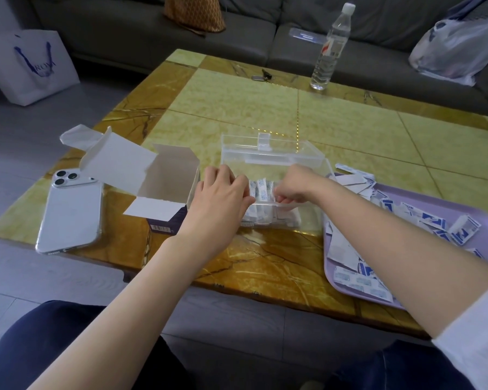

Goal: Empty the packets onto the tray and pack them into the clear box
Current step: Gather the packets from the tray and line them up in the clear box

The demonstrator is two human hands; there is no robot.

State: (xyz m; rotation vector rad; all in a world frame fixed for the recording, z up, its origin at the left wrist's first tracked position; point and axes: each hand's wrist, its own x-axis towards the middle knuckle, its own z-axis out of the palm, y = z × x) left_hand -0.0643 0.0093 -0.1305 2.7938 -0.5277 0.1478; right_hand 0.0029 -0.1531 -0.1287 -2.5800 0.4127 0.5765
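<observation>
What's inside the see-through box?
Small white-and-blue packets stand in a row in the clear box. The left hand and right hand reach in and cover part of the row, so the rest is hidden.

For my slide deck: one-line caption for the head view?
Left hand and right hand tuck packets into the clear box, between an opened carton and a tray of loose ones.

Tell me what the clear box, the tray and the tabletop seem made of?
Clear box: probably rigid acrylic, glossy, transparent with crisp edges. Tray: likely matte lilac plastic, with a rounded moulded rim. Table: polished marble or imitation stone, judging by glossy veined yellow-brown slabs.
</observation>
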